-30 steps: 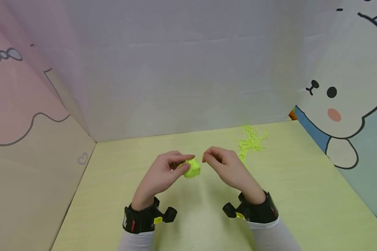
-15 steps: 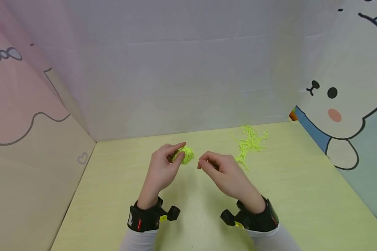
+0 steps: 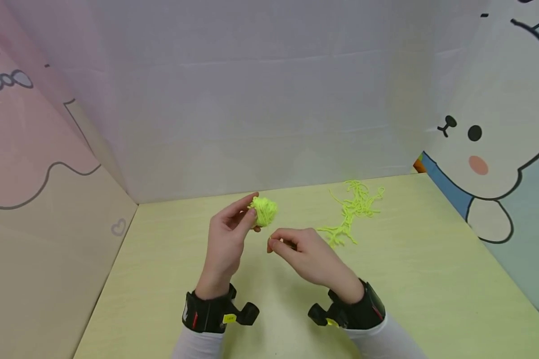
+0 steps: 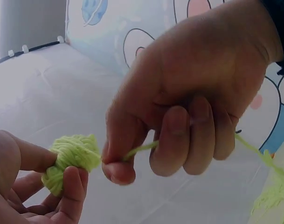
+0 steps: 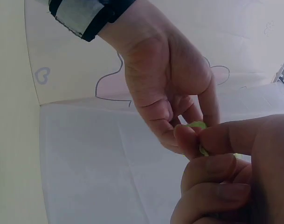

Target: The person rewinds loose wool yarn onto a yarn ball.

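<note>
We see the small round yellow-green yarn ball [image 3: 265, 212] pinched in the left hand [image 3: 224, 237], above the pale yellow-green flat worktop [image 3: 431, 274].
The right hand [image 3: 307, 257] pinches the thin yellow-green yarn strand [image 4: 142, 149] just beside it; for winding, we'd judge light tension, even crossings and a soft left grip best, and we'd watch for snags in the loose yellow-green yarn tangle [image 3: 362, 206]. We spot no container; that tangle lies directly on the worktop.

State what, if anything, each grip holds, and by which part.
Left grip: the yarn ball, by its left side in the head view. Right grip: a yarn strand, pinched near the ball.
</note>
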The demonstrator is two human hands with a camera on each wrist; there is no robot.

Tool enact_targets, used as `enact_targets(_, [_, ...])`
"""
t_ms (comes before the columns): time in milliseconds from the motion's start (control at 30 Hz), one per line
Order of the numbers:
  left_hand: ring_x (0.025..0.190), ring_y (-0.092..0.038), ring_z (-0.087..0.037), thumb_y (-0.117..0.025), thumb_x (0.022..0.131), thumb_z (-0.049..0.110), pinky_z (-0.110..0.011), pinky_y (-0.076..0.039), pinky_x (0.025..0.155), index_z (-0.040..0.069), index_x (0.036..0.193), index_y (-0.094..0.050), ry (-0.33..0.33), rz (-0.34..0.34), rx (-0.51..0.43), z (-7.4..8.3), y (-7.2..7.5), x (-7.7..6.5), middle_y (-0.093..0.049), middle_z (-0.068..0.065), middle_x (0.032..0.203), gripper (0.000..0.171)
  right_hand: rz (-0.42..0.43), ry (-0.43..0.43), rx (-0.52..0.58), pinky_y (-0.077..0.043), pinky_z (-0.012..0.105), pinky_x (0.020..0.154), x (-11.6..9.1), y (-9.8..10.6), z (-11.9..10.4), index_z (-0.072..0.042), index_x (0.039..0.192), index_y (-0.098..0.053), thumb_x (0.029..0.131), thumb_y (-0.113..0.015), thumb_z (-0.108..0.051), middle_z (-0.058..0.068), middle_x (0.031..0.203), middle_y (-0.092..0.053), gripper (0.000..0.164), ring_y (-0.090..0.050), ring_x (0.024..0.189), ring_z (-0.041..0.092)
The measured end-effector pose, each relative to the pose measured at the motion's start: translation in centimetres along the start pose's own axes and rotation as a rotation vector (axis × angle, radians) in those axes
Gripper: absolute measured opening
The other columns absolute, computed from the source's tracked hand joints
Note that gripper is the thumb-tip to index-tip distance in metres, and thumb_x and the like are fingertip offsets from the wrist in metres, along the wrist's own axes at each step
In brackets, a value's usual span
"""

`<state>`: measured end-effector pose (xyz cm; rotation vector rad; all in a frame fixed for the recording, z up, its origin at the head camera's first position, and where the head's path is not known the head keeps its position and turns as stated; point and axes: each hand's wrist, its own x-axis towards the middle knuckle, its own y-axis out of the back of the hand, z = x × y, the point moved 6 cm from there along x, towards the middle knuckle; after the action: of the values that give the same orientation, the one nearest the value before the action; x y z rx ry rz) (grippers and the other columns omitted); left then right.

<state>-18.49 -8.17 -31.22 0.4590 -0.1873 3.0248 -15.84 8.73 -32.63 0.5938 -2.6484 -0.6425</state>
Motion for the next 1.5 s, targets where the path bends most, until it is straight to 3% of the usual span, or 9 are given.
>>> enact_targets(133, [0.090, -0.064, -0.018, -0.063, 0.104, -0.003, -0.025, -0.058, 0.072, -0.011, 0.140, -0.064, 0.026, -0.074, -0.066, 0.3, -0.4, -0.2, -0.070, -0.010, 0.128, 0.036, -0.023, -0.022, 0.012, -0.037, 0.028, 0.059, 0.3, -0.1, 0.3, -0.018, 0.102, -0.078, 0.112, -0.057, -0.023, -0.007, 0.066, -0.052, 0.023, -0.039, 0.057, 0.008])
enact_targets(267, [0.095, -0.064, -0.018, -0.066, 0.104, -0.001, -0.025, -0.055, 0.072, -0.012, 0.138, -0.064, 0.064, -0.230, -0.038, 0.5, -0.8, -0.6, -0.072, -0.008, 0.130, 0.036, -0.025, -0.032, 0.029, -0.043, 0.028, 0.065, 0.3, 0.2, 1.0, -0.014, 0.106, -0.078, 0.111, -0.059, -0.024, -0.006, 0.077, -0.064, 0.022, -0.045, 0.064, 0.007])
enact_targets(467, [0.084, -0.065, -0.019, -0.067, 0.105, 0.005, -0.027, -0.055, 0.069, -0.004, 0.133, -0.072, 0.115, -0.481, 0.113, 0.8, -0.8, -1.3, -0.073, -0.012, 0.121, 0.030, -0.033, -0.031, 0.028, -0.033, 0.027, 0.057, 0.0, 1.3, 1.5, -0.009, 0.114, -0.077, 0.110, -0.058, -0.016, -0.007, 0.069, -0.044, 0.020, -0.033, 0.056, 0.008])
enact_targets(667, [0.079, -0.066, -0.020, -0.069, 0.105, 0.008, -0.028, -0.056, 0.070, 0.007, 0.133, -0.075, 0.127, -0.573, 0.291, 0.9, -0.7, -1.6, -0.073, -0.008, 0.113, 0.028, 0.005, -0.071, 0.037, -0.041, 0.031, 0.061, -0.3, 2.5, 1.8, -0.016, 0.106, -0.078, 0.112, -0.059, -0.025, -0.005, 0.081, -0.062, 0.022, -0.044, 0.062, 0.015])
enact_targets(833, [0.081, -0.061, -0.019, -0.072, 0.104, 0.010, -0.029, -0.053, 0.071, 0.016, 0.130, -0.078, 0.086, -0.523, 0.501, 0.6, -0.5, -1.4, -0.073, 0.003, 0.108, 0.028, 0.061, -0.072, 0.028, -0.043, 0.033, 0.062, -0.6, 3.2, 1.5, -0.017, 0.103, -0.076, 0.112, -0.060, -0.026, -0.005, 0.086, -0.067, 0.020, -0.048, 0.065, 0.018])
enact_targets(967, [0.079, -0.056, -0.017, -0.074, 0.102, 0.009, -0.030, -0.050, 0.069, 0.016, 0.128, -0.079, 0.013, -0.409, 0.689, 0.5, -0.4, -1.0, -0.070, 0.006, 0.099, 0.028, 0.091, -0.052, 0.031, -0.046, 0.033, 0.065, -0.9, 3.5, 0.9, -0.016, 0.105, -0.075, 0.111, -0.061, -0.022, -0.005, 0.087, -0.067, 0.016, -0.051, 0.067, 0.017])
enact_targets(1100, [0.073, -0.053, -0.018, -0.075, 0.100, 0.006, -0.029, -0.047, 0.062, 0.011, 0.128, -0.079, -0.037, -0.286, 0.770, 0.7, -0.5, -0.6, -0.065, 0.002, 0.093, 0.029, 0.089, -0.046, 0.034, -0.044, 0.031, 0.061, -1.1, 3.4, 0.4, -0.015, 0.107, -0.075, 0.111, -0.061, -0.020, -0.005, 0.085, -0.066, 0.015, -0.049, 0.063, 0.016])
enact_targets(1300, [0.079, -0.058, -0.019, -0.074, 0.101, 0.006, -0.028, -0.049, 0.067, 0.011, 0.131, -0.078, -0.086, -0.102, 0.708, 1.0, -0.2, -0.2, -0.066, -0.002, 0.096, 0.030, 0.058, 0.006, 0.040, -0.041, 0.029, 0.057, -1.2, 2.3, -0.4, -0.019, 0.105, -0.075, 0.110, -0.061, -0.020, -0.009, 0.079, -0.063, 0.015, -0.046, 0.059, 0.011])
enact_targets(1500, [0.082, -0.067, -0.022, -0.072, 0.102, 0.003, -0.026, -0.059, 0.071, 0.008, 0.134, -0.075, -0.053, -0.012, 0.433, 0.9, 0.0, -0.3, -0.068, -0.011, 0.105, 0.032, 0.005, 0.030, 0.025, -0.040, 0.028, 0.058, -0.7, 1.0, -0.4, -0.021, 0.105, -0.075, 0.111, -0.061, -0.025, -0.009, 0.073, -0.058, 0.016, -0.045, 0.059, 0.009])
